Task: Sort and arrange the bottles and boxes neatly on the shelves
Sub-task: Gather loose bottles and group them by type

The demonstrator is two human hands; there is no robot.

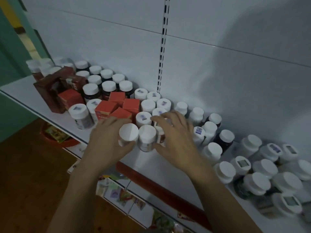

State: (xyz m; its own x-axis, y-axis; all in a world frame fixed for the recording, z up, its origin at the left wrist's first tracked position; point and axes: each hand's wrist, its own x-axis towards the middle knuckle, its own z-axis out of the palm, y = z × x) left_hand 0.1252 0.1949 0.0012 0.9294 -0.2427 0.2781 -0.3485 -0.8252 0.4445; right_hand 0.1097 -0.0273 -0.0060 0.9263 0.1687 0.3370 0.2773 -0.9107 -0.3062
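A white shelf (151,165) carries many white-capped bottles and several red boxes (116,106). My left hand (106,142) grips a white-capped bottle (128,132) near the shelf's front. Right beside it stands another white-capped bottle (147,135). My right hand (175,137) is spread over a third bottle (160,137), fingers curled around it, thumb near its base. Dark bottles with white caps (107,83) stand in rows at the back left.
A brown carton (48,93) sits at the shelf's left end. More white-capped bottles (262,172) crowd the right side, some tipped. A red strip (159,187) edges the shelf front. Below are packets (121,194) on a lower shelf and a red bowl (57,138).
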